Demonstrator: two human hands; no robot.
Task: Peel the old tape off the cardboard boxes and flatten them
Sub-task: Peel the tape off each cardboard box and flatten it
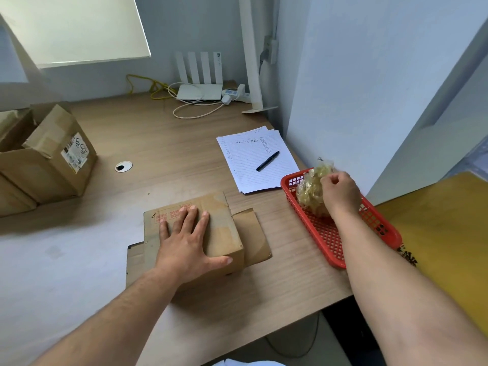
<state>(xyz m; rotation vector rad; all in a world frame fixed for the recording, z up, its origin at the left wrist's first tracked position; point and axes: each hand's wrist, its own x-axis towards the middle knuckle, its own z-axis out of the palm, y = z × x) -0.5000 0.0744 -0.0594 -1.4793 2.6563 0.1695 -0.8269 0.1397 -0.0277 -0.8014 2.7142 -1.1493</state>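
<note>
Box (221, 233) centre on desk (148, 143); basket (330, 239) right, papers (253, 159) behind.

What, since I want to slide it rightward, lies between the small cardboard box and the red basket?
In the head view, only a folded-out flap of the small cardboard box, then bare wooden desk up to the red basket.

a black pen (267, 161) lies on lined papers (266, 180) on the wooden surface (171, 143); a white router (199, 91) stands against the back wall.
</note>
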